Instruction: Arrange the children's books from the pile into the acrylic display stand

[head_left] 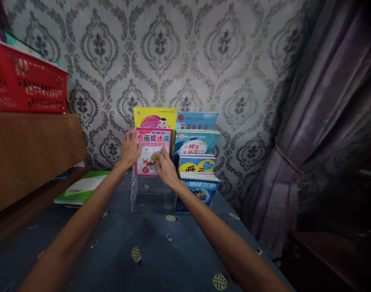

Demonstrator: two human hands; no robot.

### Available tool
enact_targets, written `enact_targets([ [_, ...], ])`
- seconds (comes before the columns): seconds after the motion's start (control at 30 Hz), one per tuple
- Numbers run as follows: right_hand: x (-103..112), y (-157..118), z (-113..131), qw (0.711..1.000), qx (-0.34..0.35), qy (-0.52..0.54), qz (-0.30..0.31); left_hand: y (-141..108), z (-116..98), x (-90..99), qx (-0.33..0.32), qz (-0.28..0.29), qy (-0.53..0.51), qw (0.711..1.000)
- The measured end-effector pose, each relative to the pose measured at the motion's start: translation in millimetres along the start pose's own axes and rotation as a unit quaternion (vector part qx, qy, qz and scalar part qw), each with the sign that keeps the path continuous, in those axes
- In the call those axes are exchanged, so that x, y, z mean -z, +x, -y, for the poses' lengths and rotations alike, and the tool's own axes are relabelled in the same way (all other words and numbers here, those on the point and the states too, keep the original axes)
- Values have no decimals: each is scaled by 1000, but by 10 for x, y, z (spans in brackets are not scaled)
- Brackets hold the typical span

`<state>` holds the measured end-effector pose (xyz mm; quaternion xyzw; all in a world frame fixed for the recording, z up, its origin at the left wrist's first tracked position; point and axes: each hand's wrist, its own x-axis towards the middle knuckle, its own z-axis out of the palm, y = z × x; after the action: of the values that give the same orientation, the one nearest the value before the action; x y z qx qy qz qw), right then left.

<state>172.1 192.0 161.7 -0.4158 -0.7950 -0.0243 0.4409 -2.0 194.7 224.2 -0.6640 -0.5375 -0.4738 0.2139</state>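
A pink picture book point(149, 166) stands upright in the left column of a clear plastic rack point(155, 196), in front of a yellow book point(143, 116). My left hand point(131, 148) grips the pink book's left edge, its fingers partly hidden. My right hand point(166, 168) touches the front cover near its right side, with the fingers bent and a little apart. Beside them, the right column holds a light blue book point(210, 119), a teal book point(211, 140), a yellow and blue book point(211, 165) and a blue book point(211, 186), stepped downward toward the front.
A green book point(88, 182) lies at the left of the dark blue patterned cloth point(155, 239). A red basket point(42, 85) sits on a wooden cabinet point(36, 150) at the left. Purple curtains point(301, 121) hang at the right, tied back.
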Motion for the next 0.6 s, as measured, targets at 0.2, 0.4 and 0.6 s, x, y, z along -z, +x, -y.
enact_targets([
  [0.2, -22, -8, -40, 1000, -4, 2, 6, 383, -13, -120, -42, -38, -53, 997],
  [0.4, -7, -14, -93, 999, 18, 28, 4, 392, 57, -135, 20, 23, -55, 998],
  [0.6, -4, -62, -133, 998, 30, 50, -6, 317, 69, -82, 42, 35, -23, 998],
])
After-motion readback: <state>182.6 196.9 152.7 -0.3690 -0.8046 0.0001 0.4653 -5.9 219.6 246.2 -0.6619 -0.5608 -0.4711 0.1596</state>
